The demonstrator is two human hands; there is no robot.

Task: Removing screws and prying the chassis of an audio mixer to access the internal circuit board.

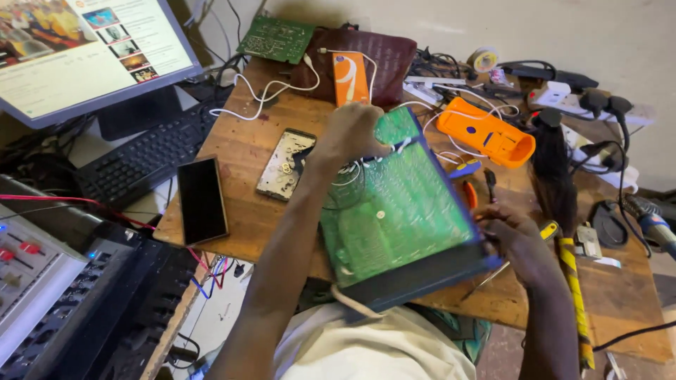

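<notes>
Green and glossy, a large circuit board [398, 211] sits in a dark, shallow case [422, 276] that the person props on edge against the near rim of the wooden worktop [246, 151], tilted so its solder side faces up. Its long axis runs from the person's lap away toward the far right. The left hand [348, 134] grips the board's far top corner, fingers curled over the edge among white wires [366, 163]. The right hand [510, 236] is at the case's right edge, fingers pinched narrow on something small; I cannot tell what. The board lies between the two hands, both touching it, the left higher and farther away. Just beyond the right hand stands a dark cylinder [553, 176], with a yellow-and-black striped rod [574, 288] lying beside it. An orange plastic tool [486, 132] rests farther back. Left of the board lie an opened phone shell [285, 164] and a black phone [202, 199], flat on the scuffed wood. A keyboard [144, 158] and monitor [84, 49] stand at far left.
</notes>
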